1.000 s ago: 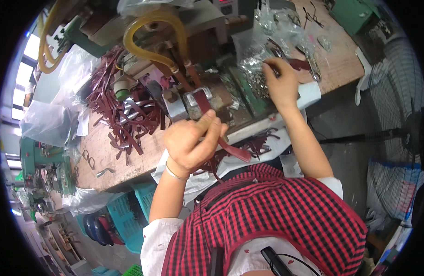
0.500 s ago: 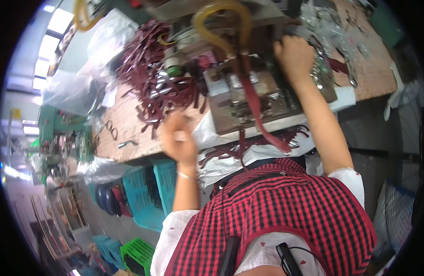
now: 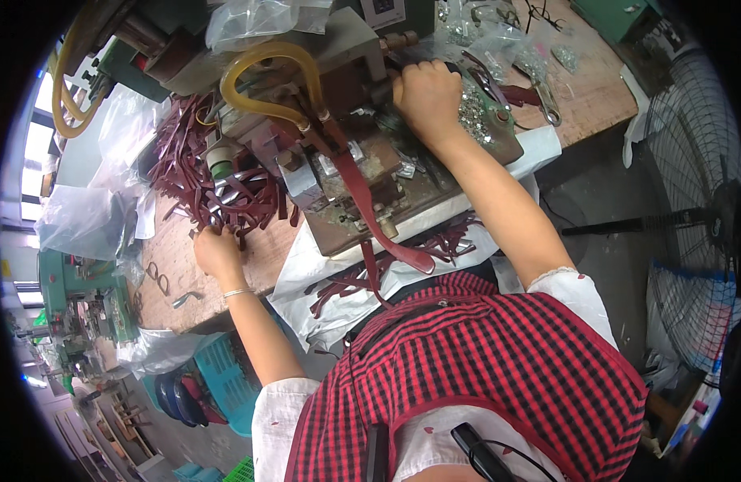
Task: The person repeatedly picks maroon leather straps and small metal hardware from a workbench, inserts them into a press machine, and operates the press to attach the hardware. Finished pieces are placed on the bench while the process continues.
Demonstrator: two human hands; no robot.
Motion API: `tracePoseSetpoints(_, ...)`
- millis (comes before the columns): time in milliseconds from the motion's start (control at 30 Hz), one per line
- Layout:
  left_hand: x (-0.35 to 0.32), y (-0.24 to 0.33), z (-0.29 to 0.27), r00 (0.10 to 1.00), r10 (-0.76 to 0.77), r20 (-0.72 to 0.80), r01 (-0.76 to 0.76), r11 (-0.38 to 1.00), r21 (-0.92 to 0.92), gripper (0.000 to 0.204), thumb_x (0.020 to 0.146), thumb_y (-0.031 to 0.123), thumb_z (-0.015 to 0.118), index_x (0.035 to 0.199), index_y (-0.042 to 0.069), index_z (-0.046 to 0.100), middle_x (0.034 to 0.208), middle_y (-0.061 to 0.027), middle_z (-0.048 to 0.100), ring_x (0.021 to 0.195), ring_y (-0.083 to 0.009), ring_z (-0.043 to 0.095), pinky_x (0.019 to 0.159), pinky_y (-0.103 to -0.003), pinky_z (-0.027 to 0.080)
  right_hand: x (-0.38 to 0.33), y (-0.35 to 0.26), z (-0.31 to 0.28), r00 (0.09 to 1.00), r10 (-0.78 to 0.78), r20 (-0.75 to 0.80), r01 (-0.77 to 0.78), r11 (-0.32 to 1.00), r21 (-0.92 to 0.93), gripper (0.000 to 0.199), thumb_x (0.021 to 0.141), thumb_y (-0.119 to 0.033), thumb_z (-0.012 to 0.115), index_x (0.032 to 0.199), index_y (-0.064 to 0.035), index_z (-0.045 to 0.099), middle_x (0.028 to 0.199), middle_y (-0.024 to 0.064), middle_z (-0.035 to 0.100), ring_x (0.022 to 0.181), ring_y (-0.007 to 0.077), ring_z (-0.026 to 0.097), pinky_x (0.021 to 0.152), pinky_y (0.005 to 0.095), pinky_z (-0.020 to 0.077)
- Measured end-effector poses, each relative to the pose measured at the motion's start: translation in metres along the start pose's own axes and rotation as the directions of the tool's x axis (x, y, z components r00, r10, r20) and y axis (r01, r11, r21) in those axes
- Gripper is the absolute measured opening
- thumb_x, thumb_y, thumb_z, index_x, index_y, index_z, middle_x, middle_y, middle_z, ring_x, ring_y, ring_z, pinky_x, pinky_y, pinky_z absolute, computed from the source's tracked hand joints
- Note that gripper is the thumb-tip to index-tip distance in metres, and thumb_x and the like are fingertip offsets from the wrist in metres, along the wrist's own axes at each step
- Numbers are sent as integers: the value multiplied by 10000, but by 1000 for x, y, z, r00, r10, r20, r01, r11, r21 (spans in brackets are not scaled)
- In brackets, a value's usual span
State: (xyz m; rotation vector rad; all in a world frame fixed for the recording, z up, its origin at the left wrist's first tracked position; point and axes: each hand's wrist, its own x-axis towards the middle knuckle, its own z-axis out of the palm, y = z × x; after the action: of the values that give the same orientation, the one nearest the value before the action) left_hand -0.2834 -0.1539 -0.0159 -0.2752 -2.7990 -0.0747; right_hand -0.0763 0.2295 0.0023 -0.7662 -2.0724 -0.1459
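Observation:
At the near edge of a loose pile of dark red straps (image 3: 250,197), my left hand (image 3: 219,255) has its fingers bent and pinched together on a strap; the fingertips are partly hidden among the pieces. My right hand (image 3: 429,98) is closed in a fist on the right of a bench press machine (image 3: 354,173), around what looks like a dark handle (image 3: 452,68), mostly covered by the fingers. One long dark red strap (image 3: 361,193) lies across the machine's front, its wide end hanging over the edge. A yellow looped hose (image 3: 266,52) arches above it.
Small shiny metal parts (image 3: 473,116) lie in a tray beside my right hand, near pliers (image 3: 547,103). More straps (image 3: 346,283) rest on white cloth at my lap. Scissors (image 3: 157,277) lie on the left of the wooden table (image 3: 254,269). A floor fan (image 3: 692,217) stands at right.
My left hand has moved left, from in front of the machine to the strap pile, and its fingers have closed there. My right fist stays by the machine. The whole view has shifted.

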Motion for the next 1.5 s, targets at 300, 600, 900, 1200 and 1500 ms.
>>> tracePoseSetpoints(300,3,-8,-12,996,87,15,-83,984,-156,333,897,389,743,888,60,791,803,-160,717,733,-334,693,682,-444,522,7,-2,-35,984,101,146,-99,995,-18,270,872,-351,729,787,-95,741,920,66,707,977,275,651,752,450,498)
tracePoseSetpoints(600,-52,16,-65,986,-140,-91,-64,187,-980,202,1040,193,651,1019,-8,663,839,-70,709,685,-99,621,568,-234,474,-61,32,-95,964,86,250,-94,995,21,138,783,-226,782,874,-124,761,1028,50,661,1078,280,603,762,466,508)
tracePoseSetpoints(900,-115,119,-200,701,394,-595,-482,-353,-802,93,973,63,646,1059,29,653,987,-171,735,819,-247,720,622,-331,591,-38,33,-75,979,155,133,-194,910,366,104,804,-128,708,890,-71,694,776,114,673,747,289,665,683,417,517)
tracePoseSetpoints(1200,-126,91,-198,904,420,-84,34,-265,-964,198,925,120,717,951,-41,604,828,-201,698,627,-226,683,533,-283,556,-44,31,-114,771,326,547,-633,291,718,176,866,-48,741,1039,-37,715,883,2,724,811,80,645,741,245,503)
tracePoseSetpoints(1500,-76,123,-196,853,140,-503,-461,-250,-851,128,1050,43,550,1104,-57,610,996,-216,715,733,-197,687,601,-238,551,-3,-65,-129,933,16,359,-322,480,816,157,859,-71,700,1002,-46,760,919,116,760,905,279,717,828,366,548)
